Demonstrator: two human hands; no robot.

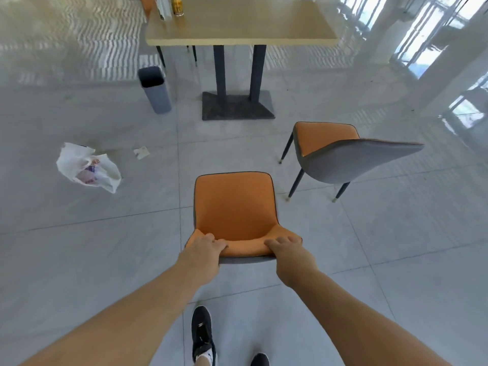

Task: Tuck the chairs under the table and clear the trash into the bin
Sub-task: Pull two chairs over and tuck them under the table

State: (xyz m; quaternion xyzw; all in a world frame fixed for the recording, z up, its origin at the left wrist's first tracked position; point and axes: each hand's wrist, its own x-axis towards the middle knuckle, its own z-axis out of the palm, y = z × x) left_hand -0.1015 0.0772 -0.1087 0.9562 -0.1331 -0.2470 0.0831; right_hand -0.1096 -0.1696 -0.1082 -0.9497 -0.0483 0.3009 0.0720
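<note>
With both hands clamped on the backrest, left hand point(204, 249) and right hand point(287, 250) curled tight over the near chair point(235, 207), well short of the table point(237, 25). Could snag the second chair point(343, 154), skewed right of table. Bag point(87, 167), bin point(154, 89) left of table, untouched.

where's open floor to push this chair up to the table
Straight ahead: bare tiles run from the held chair to the table base, between the bin and second chair. Left is cluttered: plastic bag, paper scrap.
</note>
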